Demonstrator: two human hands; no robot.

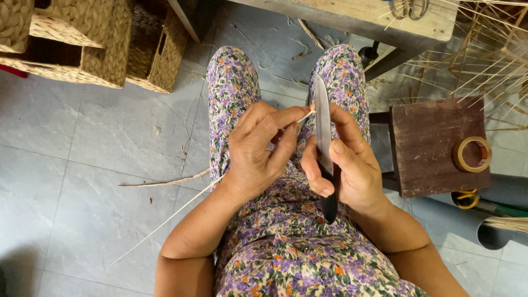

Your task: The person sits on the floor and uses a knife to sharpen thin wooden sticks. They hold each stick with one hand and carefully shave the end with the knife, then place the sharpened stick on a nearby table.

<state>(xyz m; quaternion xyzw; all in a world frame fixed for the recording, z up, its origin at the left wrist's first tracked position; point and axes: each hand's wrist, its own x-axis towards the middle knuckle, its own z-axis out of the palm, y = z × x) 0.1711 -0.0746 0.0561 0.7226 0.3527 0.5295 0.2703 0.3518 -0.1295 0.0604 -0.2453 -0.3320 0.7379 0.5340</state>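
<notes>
Seated person splitting a cane strip, with all positions given relative to the knife. Left of the knife, the left hand has its grip closed in a pinch, thumb and forefinger pressing the cane strip just where its end meets the blade; the strip's long free tail runs down and away to the far left, over the tiled floor. The right hand wraps the knife's dark handle, grip fully closed, thumb lying along the flat of the blade, which points away from the body above the flower-print lap. Judged risks: the left fingertips sit touching the edge, so a slip of the blade or a sudden give in the fibre could cut them; uneven pressure could run the cut off the grain and snap the strip; the trailing tail could snag and jerk the strip. The strip appears pale, thin, flat and slightly bowed, its surface too fine to read. Far left of the knife stand woven baskets; to the right, a dark wooden stool carries 1 tape roll, with loose cane sticks beyond.
</notes>
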